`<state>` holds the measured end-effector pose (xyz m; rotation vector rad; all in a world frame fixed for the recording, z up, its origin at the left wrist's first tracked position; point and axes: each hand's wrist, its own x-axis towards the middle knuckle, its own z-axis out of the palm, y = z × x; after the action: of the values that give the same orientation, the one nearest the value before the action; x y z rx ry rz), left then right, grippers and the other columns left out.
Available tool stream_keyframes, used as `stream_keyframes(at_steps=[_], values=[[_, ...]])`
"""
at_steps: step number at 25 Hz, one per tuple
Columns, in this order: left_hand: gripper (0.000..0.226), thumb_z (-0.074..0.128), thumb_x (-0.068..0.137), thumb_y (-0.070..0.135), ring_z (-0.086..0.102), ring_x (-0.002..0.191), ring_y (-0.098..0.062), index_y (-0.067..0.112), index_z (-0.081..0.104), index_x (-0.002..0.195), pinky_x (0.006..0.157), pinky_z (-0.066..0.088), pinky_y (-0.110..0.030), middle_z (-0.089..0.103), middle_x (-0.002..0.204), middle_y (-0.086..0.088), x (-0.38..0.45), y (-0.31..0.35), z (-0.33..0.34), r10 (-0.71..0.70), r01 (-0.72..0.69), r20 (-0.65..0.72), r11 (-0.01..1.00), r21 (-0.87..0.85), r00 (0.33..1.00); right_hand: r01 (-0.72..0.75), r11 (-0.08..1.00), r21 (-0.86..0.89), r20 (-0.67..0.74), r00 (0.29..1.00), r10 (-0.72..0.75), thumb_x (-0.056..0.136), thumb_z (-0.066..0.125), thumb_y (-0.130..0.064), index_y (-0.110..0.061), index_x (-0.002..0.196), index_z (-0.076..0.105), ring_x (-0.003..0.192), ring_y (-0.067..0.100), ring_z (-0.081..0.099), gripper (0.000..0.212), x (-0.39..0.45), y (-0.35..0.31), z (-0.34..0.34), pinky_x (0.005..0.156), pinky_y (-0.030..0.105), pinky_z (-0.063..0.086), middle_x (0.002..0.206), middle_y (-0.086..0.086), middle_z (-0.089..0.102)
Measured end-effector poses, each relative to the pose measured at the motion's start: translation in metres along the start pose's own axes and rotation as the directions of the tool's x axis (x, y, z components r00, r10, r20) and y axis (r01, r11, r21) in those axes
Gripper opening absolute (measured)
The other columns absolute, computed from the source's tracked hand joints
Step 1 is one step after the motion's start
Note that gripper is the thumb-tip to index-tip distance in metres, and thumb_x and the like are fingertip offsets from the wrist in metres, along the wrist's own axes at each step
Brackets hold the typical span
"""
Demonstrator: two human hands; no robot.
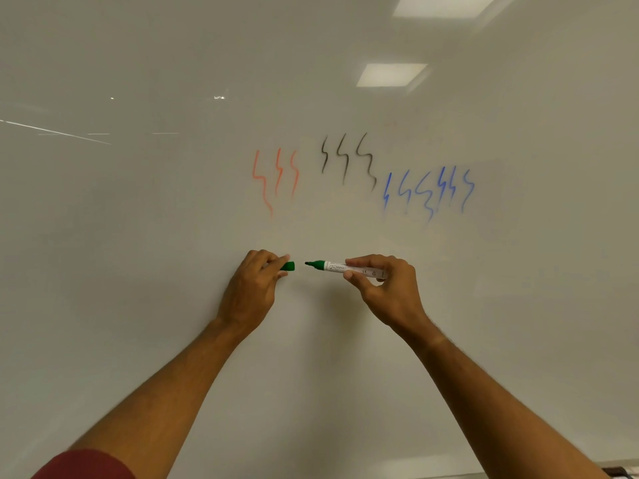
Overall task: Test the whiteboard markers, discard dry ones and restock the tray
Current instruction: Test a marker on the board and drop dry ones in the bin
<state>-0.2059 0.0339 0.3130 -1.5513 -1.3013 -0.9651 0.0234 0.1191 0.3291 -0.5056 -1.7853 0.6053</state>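
A green whiteboard marker (345,267) with a white barrel lies level in front of the whiteboard (138,236), its bare tip pointing left. My right hand (387,288) grips its barrel between fingers and thumb. My left hand (256,288) pinches the marker's green cap (288,266), which is off and a short gap left of the tip. On the board above are red squiggles (276,178), black squiggles (349,157) and blue squiggles (428,188). No green mark shows on the board.
The whiteboard fills nearly the whole view and reflects ceiling lights (392,75) at the upper right. A sliver of the board's lower ledge (619,471) shows at the bottom right corner; what lies on it is unclear.
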Motion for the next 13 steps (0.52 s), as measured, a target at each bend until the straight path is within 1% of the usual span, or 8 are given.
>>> stream_keyframes(at_steps=[4,6,8,10,11,13], values=[[0.029,0.068,0.083,0.000,0.053,0.082,-0.023,-0.003,0.066,0.112,0.066,0.052,-0.034,0.061,0.089,-0.011,0.002,0.010,0.003,0.040,-0.040,0.053,0.999,-0.017,0.998,-0.006,0.999,-0.035,0.033,0.999,0.007,0.082,0.076,-0.027,-0.028,0.097,0.076,0.087,-0.001,0.057,0.015,-0.004,0.003,0.001,0.068,0.000,0.037,0.089,-0.017,0.068],[0.030,0.069,0.082,0.000,0.054,0.080,-0.024,-0.002,0.066,0.112,0.065,0.052,-0.034,0.061,0.089,-0.011,0.003,0.014,0.004,0.055,-0.053,0.078,0.998,-0.029,0.995,-0.006,0.999,-0.052,0.041,0.999,0.008,0.083,0.075,-0.026,-0.028,0.098,0.076,0.088,-0.002,0.056,0.015,-0.006,0.005,0.001,0.068,0.000,0.036,0.089,-0.018,0.068],[0.030,0.070,0.082,0.001,0.055,0.080,-0.025,-0.002,0.066,0.112,0.065,0.052,-0.034,0.061,0.089,-0.011,0.004,0.018,0.005,0.064,-0.061,0.096,0.997,-0.039,0.993,-0.009,0.998,-0.068,0.046,0.999,0.012,0.083,0.075,-0.026,-0.028,0.098,0.076,0.089,0.000,0.056,0.015,-0.006,0.007,-0.001,0.068,0.003,0.037,0.090,-0.017,0.068],[0.028,0.069,0.082,0.003,0.055,0.080,-0.025,-0.002,0.067,0.110,0.066,0.051,-0.032,0.062,0.089,-0.012,0.004,0.023,0.006,0.081,-0.077,0.115,0.996,-0.040,0.990,0.008,0.995,-0.104,0.068,0.998,-0.001,0.084,0.074,-0.025,-0.028,0.101,0.075,0.090,0.004,0.056,0.017,-0.007,0.009,-0.003,0.071,0.009,0.039,0.091,-0.017,0.067],[0.027,0.069,0.083,0.004,0.055,0.080,-0.025,-0.002,0.067,0.109,0.066,0.051,-0.032,0.062,0.089,-0.012,0.004,0.025,0.007,0.091,-0.086,0.123,0.995,-0.043,0.988,0.038,0.988,-0.152,0.081,0.996,-0.025,0.084,0.073,-0.025,-0.028,0.103,0.075,0.090,0.006,0.055,0.019,-0.007,0.010,-0.004,0.075,0.015,0.041,0.091,-0.018,0.066],[0.025,0.067,0.085,0.006,0.055,0.081,-0.024,-0.001,0.068,0.108,0.067,0.050,-0.031,0.062,0.090,-0.012,0.004,0.030,0.009,0.096,-0.090,0.132,0.994,-0.054,0.987,0.135,0.939,-0.316,0.109,0.988,-0.106,0.085,0.072,-0.025,-0.027,0.108,0.073,0.088,0.011,0.056,0.023,-0.009,0.013,-0.004,0.079,0.029,0.045,0.092,-0.015,0.069]])
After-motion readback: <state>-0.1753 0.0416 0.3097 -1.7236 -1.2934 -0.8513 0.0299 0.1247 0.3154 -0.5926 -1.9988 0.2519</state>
